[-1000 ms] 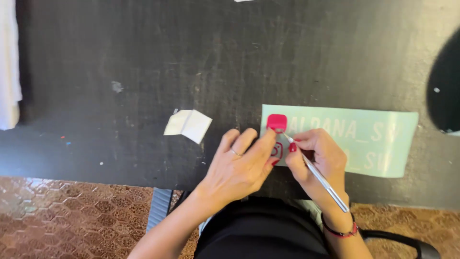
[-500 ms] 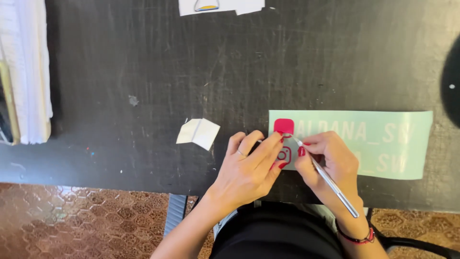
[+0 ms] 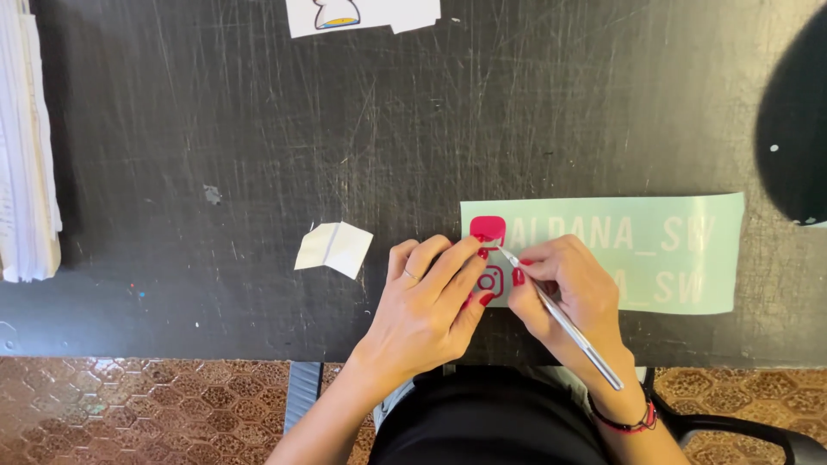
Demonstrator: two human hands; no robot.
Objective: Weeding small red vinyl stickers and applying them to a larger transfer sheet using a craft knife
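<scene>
The right hand (image 3: pixel 564 288) grips a slim silver metal craft tool (image 3: pixel 564 320) like a pen, fingers closed around its shaft, with the fine tip touching a small pink rounded-square vinyl sticker (image 3: pixel 488 228). The left hand (image 3: pixel 431 301) holds nothing; its fingers lie flat and close together, pressing down on the pale mint-green rectangular vinyl sheet (image 3: pixel 655 258) just left of the tool tip.

The pink sticker sits at the upper left corner of the mint sheet. A second pink piece, partly hidden between the fingertips, lies just below it. White cut-out lettering runs to the right across the sheet.

The sheet looks thin, very light and floppy, so it probably shifts or curls unless pinned flat. The pink sticker seems delicate and tacky, likely to tear or fold onto itself; it is best lifted at a corner with the tip rather than pinched.

The sheet lies on a scratched black desk (image 3: pixel 258 129), near its front edge. Left of the sheet rests a small folded white paper scrap (image 3: pixel 334 248). Far left of the sheet stands a stack of white papers (image 3: pixel 26 146). Above it, at the far edge, lies a white printed paper (image 3: pixel 362 13).
</scene>
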